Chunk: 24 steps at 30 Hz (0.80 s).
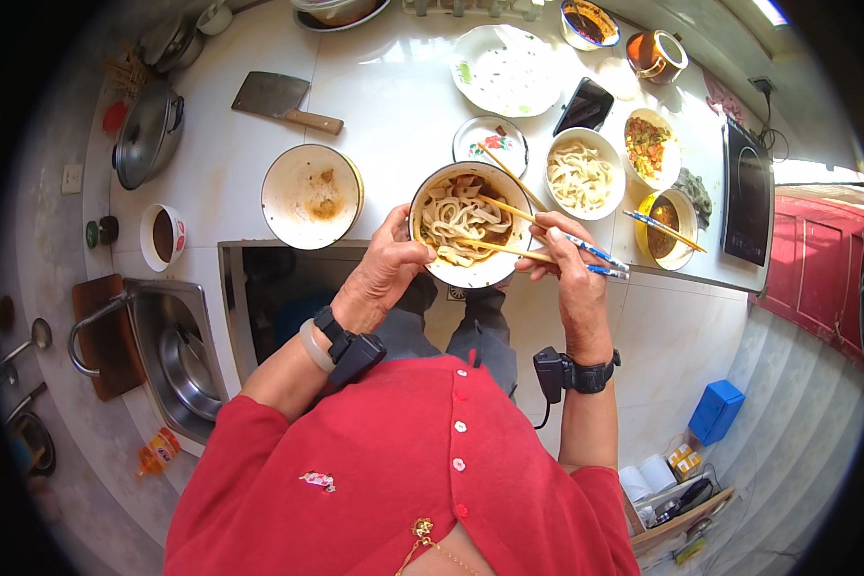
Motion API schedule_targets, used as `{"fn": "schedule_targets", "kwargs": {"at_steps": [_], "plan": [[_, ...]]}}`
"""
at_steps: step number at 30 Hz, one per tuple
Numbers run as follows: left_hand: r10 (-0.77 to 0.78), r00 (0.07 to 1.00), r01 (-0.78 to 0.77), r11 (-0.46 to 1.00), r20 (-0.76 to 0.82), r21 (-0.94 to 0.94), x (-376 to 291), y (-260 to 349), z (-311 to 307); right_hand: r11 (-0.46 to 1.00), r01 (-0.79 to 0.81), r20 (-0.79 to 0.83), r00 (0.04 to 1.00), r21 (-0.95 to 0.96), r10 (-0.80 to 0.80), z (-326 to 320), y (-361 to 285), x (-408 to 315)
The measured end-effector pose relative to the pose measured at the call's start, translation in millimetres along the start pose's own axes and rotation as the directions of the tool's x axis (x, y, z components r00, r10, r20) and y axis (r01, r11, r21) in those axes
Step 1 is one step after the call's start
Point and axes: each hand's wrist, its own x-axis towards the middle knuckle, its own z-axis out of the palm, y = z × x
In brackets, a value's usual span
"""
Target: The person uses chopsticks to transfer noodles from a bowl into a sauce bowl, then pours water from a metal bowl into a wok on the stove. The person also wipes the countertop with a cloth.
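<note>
My left hand point(392, 263) holds the rim of a white enamel bowl point(468, 276) with a dark edge, thumb over the rim. Flat noodles point(455, 219) lie in brown broth inside it. In my right hand point(569, 263) is a pair of wooden chopsticks point(515, 250) with blue patterned ends, their tips among the noodles. Another chopstick point(507, 173) slants behind the bowl's right rim. Just beyond stands a small floral enamel dish point(468, 137). To the right is a bowl of plain noodles point(583, 173), and to the left a soiled, empty enamel bowl point(309, 194).
A cleaver point(273, 93) lies at the back left. Right of me stand a bowl of diced vegetables point(649, 149), a yellow bowl point(680, 248) with chopsticks across it, a phone point(585, 106) and an induction cooker point(747, 194). A steel sink point(180, 360) is at left, beside an open counter recess point(281, 295).
</note>
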Motion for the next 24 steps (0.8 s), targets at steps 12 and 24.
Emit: {"fn": "schedule_targets", "kwargs": {"at_steps": [12, 24], "plan": [[-0.136, 0.961, 0.106, 0.986, 0.241, 0.130, 2, 15, 32, 0.962, 0.259, 0.110, 0.962, -0.090, -0.249, -20, -48, 2], [-0.052, 0.978, 0.038, 0.996, 0.204, 0.076, 16, 16, 60, 0.986, 0.160, -0.237, 0.957, -0.048, -0.167, -44, -39, -72]]}}
